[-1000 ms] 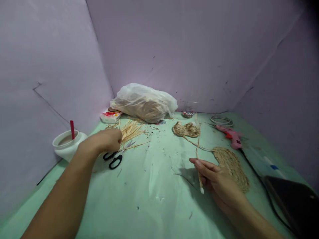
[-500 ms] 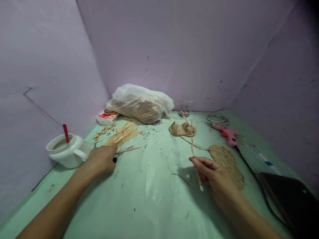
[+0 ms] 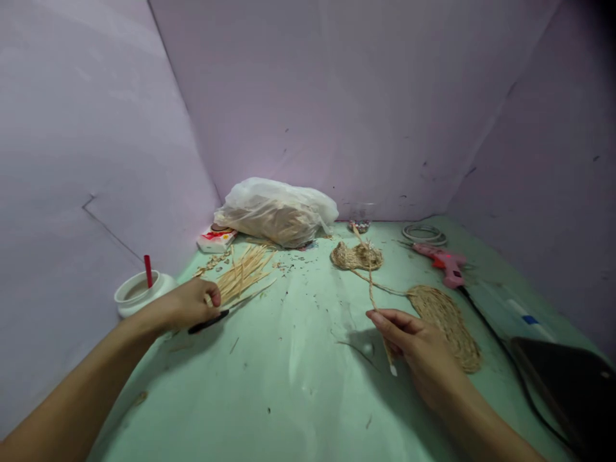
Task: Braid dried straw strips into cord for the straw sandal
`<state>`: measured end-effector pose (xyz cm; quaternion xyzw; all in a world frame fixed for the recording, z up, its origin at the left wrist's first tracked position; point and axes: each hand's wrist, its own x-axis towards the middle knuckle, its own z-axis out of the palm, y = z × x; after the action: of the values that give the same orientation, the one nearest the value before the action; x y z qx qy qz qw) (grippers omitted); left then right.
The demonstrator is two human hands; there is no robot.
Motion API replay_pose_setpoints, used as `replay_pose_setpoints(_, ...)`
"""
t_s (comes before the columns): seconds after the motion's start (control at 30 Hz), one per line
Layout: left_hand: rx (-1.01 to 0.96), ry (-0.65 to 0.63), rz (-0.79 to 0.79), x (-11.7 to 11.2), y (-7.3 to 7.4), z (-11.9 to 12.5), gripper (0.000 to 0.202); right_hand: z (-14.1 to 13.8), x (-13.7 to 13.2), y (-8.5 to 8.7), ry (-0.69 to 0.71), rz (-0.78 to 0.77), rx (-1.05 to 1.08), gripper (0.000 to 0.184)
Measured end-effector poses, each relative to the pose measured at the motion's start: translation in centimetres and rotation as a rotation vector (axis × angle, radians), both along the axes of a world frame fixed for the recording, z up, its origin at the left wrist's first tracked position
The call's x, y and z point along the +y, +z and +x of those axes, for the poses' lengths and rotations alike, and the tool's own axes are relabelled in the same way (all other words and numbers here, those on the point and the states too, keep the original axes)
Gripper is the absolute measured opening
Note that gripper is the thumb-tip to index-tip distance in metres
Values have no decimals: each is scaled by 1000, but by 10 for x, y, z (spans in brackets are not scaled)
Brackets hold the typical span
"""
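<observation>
My right hand [image 3: 409, 337] pinches a braided straw cord [image 3: 371, 292] between thumb and fingers. The cord's white tip points down below the hand, and its far part runs up to a curled woven straw piece [image 3: 353, 256]. At the left, my left hand [image 3: 195, 303] is closed, with a short pale bit of what looks like a straw strand [image 3: 208, 299] between its fingers. Just under that hand lies a pair of scissors [image 3: 209, 322] with a black handle. Loose straw strands [image 3: 244, 273] are spread beyond it. A flat woven oval [image 3: 445, 327] rests beside my right hand.
A white pot [image 3: 137, 295] with a red stick stands at the left. A plastic bag [image 3: 279, 212] and a small box [image 3: 216, 240] sit at the back. On the right are a pink glue gun [image 3: 450, 263], a coiled cable [image 3: 423, 233] and a dark device [image 3: 568, 385].
My left hand has drawn back slightly toward the left and its fingers have curled, leaving the scissors more visible. My right hand keeps its hold on the cord. The view has shifted a little.
</observation>
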<state>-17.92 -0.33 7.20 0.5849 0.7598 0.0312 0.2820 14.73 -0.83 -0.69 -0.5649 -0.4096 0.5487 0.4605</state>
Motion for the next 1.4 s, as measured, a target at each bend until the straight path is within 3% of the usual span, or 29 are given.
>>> replay_pose_setpoints(0.13,-359,85,-67,-14,3,4,15,-2,-1,1,0,-9,13,34)
replay_pose_setpoints(0.23,-821,302,-98,-13,-1,5,20,-3,-2,2,1,20,25,32)
replay_pose_setpoints(0.33,-1212,518,13,-8,-15,7,29,-4,-2,0,27,45,30,29)
replay_pose_setpoints(0.5,-1562,540,211,-4,-35,15,18,-6,-3,-5,87,11,28,28)
replay_pose_setpoints(0.6,-1570,560,315,1,-30,20,20,-7,-3,-5,83,-1,44,28)
replay_pose_setpoints(0.7,-1539,545,425,9,-17,23,25,-7,-2,-4,71,-7,55,28)
replay_pose_setpoints(0.83,-1503,566,721,22,1,25,17,-7,-1,-5,73,-25,67,28)
replay_pose_setpoints(0.97,-1521,454,840,29,9,34,10,-6,1,-5,68,-4,50,27)
replay_pose_setpoints(1.07,-1571,400,740,28,9,50,11,-4,2,-4,60,4,48,27)
replay_pose_setpoints(1.23,-1501,383,280,20,-8,92,22,-2,3,-3,69,-12,54,28)
replay_pose_setpoints(1.4,-1269,32,157,12,-33,124,38,-4,2,-5,91,-20,80,31)
